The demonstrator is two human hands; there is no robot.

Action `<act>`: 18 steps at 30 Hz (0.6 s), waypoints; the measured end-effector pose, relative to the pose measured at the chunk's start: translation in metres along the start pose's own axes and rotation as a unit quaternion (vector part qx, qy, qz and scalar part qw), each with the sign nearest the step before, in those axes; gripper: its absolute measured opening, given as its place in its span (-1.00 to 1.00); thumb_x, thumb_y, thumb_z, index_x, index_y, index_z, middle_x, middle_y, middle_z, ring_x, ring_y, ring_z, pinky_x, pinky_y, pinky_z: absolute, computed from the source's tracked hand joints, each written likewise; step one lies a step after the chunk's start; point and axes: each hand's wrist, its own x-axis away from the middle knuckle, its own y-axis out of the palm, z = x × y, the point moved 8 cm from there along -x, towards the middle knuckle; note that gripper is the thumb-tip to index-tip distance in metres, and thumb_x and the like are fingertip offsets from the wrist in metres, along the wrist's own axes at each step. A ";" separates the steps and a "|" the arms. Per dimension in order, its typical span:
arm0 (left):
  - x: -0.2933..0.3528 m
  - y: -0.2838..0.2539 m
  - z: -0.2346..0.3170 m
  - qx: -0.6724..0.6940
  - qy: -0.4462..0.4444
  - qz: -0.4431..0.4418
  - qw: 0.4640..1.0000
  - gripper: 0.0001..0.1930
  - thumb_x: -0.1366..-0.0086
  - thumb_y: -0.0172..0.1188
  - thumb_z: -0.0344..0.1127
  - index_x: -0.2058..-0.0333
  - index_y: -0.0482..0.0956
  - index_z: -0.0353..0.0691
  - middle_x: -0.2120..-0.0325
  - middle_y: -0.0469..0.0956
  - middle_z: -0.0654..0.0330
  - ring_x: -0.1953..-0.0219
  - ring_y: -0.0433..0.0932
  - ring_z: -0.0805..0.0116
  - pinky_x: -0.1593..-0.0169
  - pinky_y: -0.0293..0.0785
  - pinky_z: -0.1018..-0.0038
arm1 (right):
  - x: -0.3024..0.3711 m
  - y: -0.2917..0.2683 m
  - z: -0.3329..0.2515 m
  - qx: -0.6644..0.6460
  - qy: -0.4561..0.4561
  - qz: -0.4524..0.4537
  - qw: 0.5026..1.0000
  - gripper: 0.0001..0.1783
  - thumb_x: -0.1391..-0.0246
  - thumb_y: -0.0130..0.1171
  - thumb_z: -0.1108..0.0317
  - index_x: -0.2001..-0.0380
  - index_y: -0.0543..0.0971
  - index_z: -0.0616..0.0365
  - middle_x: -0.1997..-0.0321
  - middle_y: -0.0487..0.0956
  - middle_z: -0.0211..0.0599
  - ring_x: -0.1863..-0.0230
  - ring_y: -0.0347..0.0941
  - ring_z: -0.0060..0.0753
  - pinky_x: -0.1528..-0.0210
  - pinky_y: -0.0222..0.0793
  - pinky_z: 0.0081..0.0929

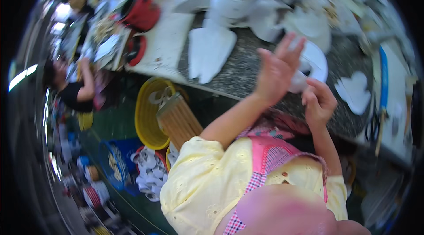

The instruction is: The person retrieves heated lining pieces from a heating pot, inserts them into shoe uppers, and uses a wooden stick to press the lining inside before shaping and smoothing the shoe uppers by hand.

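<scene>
My left hand (280,72) is raised over the dark speckled tabletop (260,78), palm up and fingers stretched out, holding nothing that I can see. Just right of it is a curved white shoe upper (319,60) with an opening in it. At its near edge, the curled fingers of my right hand (321,101) seem to pinch the piece; blur hides the exact grip. Flat white cut pieces (210,52) lie stacked to the left. Another small stack of white pieces (353,93) lies to the right.
White uppers (267,16) are heaped at the back. A red container (141,12) stands back left. Below the table edge are a yellow basket (145,118), a wooden stool (179,120) and a blue basket (117,164). A blue strip (384,78) lies right. Another person (73,87) sits left.
</scene>
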 end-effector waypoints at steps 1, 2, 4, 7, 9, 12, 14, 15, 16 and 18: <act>0.002 -0.003 0.003 -0.056 0.051 -0.022 0.997 -0.25 -0.26 -0.30 0.17 -0.21 -0.16 -0.30 -0.24 -0.13 0.10 -0.28 -0.16 0.30 -0.27 -0.31 0.44 | -0.002 0.017 -0.010 -0.001 -0.082 -0.039 0.996 -0.10 0.15 0.14 -0.18 -0.07 0.23 0.35 -0.11 0.25 0.06 -0.23 0.06 -0.20 -0.22 -0.11 -0.45; 0.003 -0.015 -0.001 -0.233 0.109 -0.017 0.966 -0.30 -0.28 -0.36 0.15 -0.22 -0.16 -0.21 -0.24 -0.12 0.10 -0.28 -0.16 0.32 -0.26 -0.25 0.42 | -0.004 0.033 -0.031 0.067 -0.240 -0.040 0.968 -0.04 0.13 0.06 -0.24 -0.12 0.14 0.35 -0.16 0.18 0.08 -0.26 0.00 -0.16 -0.25 -0.20 -0.37; -0.015 0.017 -0.028 -0.182 0.048 0.074 0.979 -0.43 -0.34 -0.33 -0.11 -0.20 -0.14 -0.34 -0.24 -0.13 0.07 -0.28 -0.17 0.27 -0.26 -0.32 0.45 | 0.013 0.029 -0.072 0.110 -0.376 -0.066 0.917 0.07 0.13 -0.07 -0.35 -0.19 -0.02 0.34 -0.24 0.03 0.10 -0.30 -0.12 -0.09 -0.28 -0.32 -0.25; -0.004 0.028 0.008 -0.252 0.159 0.002 0.954 -0.37 -0.34 -0.40 -0.02 -0.22 -0.30 -0.30 -0.25 -0.20 0.06 -0.29 -0.23 0.24 -0.26 -0.36 0.45 | 0.010 0.082 -0.076 0.133 -0.406 -0.063 0.902 0.12 0.10 -0.26 -0.43 -0.22 -0.24 0.29 -0.32 -0.19 0.02 -0.35 -0.32 -0.10 -0.29 -0.39 -0.22; 0.005 0.044 0.006 -0.363 0.191 -0.062 0.910 -0.37 -0.34 -0.39 -0.05 -0.22 -0.36 -0.28 -0.25 -0.34 0.02 -0.30 -0.35 0.23 -0.26 -0.39 0.39 | -0.010 0.063 -0.094 0.033 -0.349 0.074 0.933 -0.01 -0.03 -0.35 -0.32 -0.21 -0.23 0.35 -0.33 -0.23 0.02 -0.34 -0.33 -0.04 -0.29 -0.44 -0.23; 0.032 0.070 -0.026 -0.473 0.187 -0.053 0.859 -0.22 -0.25 -0.29 0.10 -0.21 -0.39 -0.28 -0.24 -0.51 0.02 -0.28 -0.55 0.12 -0.24 -0.48 0.21 | -0.027 0.056 -0.155 -0.073 -0.277 0.038 0.957 -0.16 -0.13 -0.40 -0.18 -0.22 -0.17 0.31 -0.33 -0.19 -0.02 -0.35 -0.33 -0.14 -0.30 -0.46 -0.26; 0.029 0.059 -0.018 -0.480 0.188 -0.036 0.856 -0.22 -0.24 -0.27 0.08 -0.21 -0.38 -0.29 -0.25 -0.48 0.01 -0.28 -0.54 0.09 -0.23 -0.50 0.16 | -0.042 0.062 -0.156 -0.053 -0.317 0.073 0.944 -0.13 -0.09 -0.41 -0.25 -0.23 -0.15 0.25 -0.34 -0.18 -0.08 -0.36 -0.34 -0.21 -0.30 -0.48 -0.25; 0.031 0.046 -0.010 -0.493 0.190 -0.008 0.849 -0.22 -0.24 -0.24 0.06 -0.21 -0.37 -0.30 -0.25 -0.46 0.00 -0.28 -0.54 0.06 -0.22 -0.52 0.11 | -0.041 0.069 -0.150 -0.036 -0.353 0.094 0.930 -0.09 -0.05 -0.42 -0.31 -0.24 -0.14 0.20 -0.34 -0.17 -0.14 -0.36 -0.34 -0.28 -0.30 -0.50 -0.25; 0.024 0.043 0.000 -0.514 0.233 -0.014 0.826 -0.26 -0.25 -0.28 0.02 -0.22 -0.34 -0.30 -0.25 -0.42 -0.01 -0.28 -0.53 0.05 -0.19 -0.51 0.02 | -0.043 0.073 -0.140 -0.028 -0.350 0.095 0.931 -0.09 -0.05 -0.42 -0.31 -0.24 -0.14 0.20 -0.34 -0.17 -0.14 -0.36 -0.34 -0.28 -0.30 -0.50 -0.25; 0.005 0.047 0.044 -0.409 0.192 0.022 0.892 -0.26 -0.27 -0.29 0.07 -0.22 -0.37 -0.26 -0.26 -0.42 0.07 -0.29 -0.51 0.17 -0.23 -0.56 0.30 | -0.056 0.076 -0.076 -0.315 -0.129 -0.019 0.940 -0.15 -0.09 -0.42 -0.26 -0.23 -0.09 0.22 -0.32 -0.06 -0.23 -0.33 -0.21 -0.34 -0.30 -0.40 -0.30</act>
